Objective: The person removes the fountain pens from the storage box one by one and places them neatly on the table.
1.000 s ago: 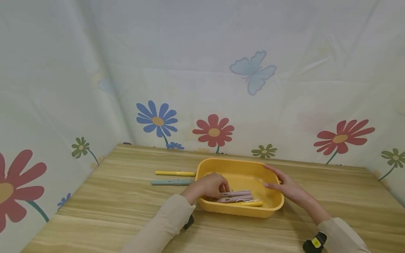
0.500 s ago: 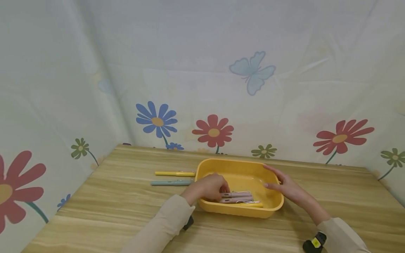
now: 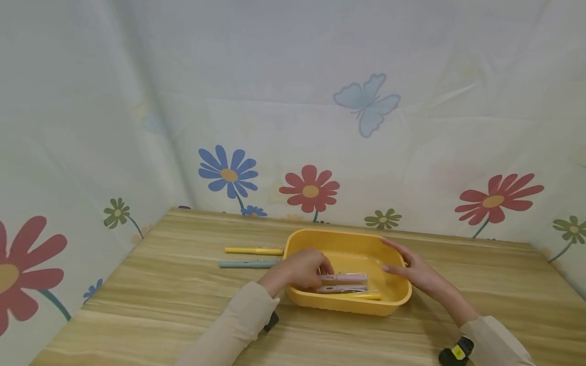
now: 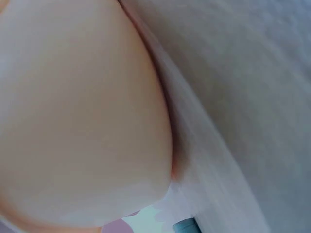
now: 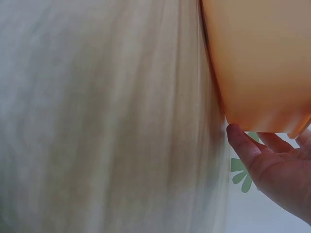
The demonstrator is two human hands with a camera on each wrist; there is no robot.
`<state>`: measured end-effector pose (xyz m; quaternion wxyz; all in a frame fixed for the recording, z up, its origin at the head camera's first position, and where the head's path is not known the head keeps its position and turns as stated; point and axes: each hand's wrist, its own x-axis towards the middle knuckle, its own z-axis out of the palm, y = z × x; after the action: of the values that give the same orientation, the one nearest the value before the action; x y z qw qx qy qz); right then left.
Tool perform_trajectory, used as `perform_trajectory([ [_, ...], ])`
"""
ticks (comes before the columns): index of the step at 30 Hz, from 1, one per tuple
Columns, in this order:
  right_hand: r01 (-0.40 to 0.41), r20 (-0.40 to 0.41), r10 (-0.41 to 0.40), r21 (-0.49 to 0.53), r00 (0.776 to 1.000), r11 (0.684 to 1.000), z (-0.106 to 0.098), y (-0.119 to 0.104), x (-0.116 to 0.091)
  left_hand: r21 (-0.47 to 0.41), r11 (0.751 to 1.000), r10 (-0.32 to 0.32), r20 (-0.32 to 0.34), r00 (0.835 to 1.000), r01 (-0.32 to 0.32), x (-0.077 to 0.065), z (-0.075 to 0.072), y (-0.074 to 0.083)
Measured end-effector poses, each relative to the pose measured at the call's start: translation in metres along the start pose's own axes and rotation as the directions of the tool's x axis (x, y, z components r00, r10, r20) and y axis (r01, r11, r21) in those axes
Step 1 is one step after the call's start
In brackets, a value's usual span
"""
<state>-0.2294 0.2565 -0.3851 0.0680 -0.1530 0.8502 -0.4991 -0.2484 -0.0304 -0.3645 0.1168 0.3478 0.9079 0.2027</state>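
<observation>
A yellow plastic basin stands on the wooden table. My left hand reaches inside it at the left and pinches one end of a pale pink pen; its fingertips are partly hidden. Just in front lie a second pink pen and a yellow pen with a wire clip. On the basin's right end, my right hand grips the rim, thumb over the inner side. The right wrist view shows that hand against the basin's outer wall. In the left wrist view the basin's wall hides the left hand.
Left of the basin, a yellow pen and a teal pen lie side by side on the table. Behind the table hangs a pale curtain printed with flowers and a butterfly.
The pink pen at my left hand has shifted slightly away from me and sits a bit farther from the second pink pen. My right hand and the basin have kept their place.
</observation>
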Motion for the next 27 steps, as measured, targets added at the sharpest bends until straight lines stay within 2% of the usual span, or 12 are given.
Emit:
perform_trajectory([
  [5,-0.001,-0.004,0.001,-0.006,1.0,1.0,0.001,0.0,0.001,-0.06,0.998,-0.016,-0.029,0.999,0.014,-0.006,-0.005,0.0],
  [17,-0.004,-0.003,0.004,0.004,1.0,1.0,0.0,0.0,0.0,-0.009,0.997,0.072,-0.082,0.994,-0.073,-0.019,-0.024,0.0],
  [27,-0.018,0.004,0.018,-0.008,1.0,1.0,0.0,-0.001,-0.001,-0.051,0.996,0.07,-0.143,0.987,-0.078,-0.039,-0.037,-0.006],
])
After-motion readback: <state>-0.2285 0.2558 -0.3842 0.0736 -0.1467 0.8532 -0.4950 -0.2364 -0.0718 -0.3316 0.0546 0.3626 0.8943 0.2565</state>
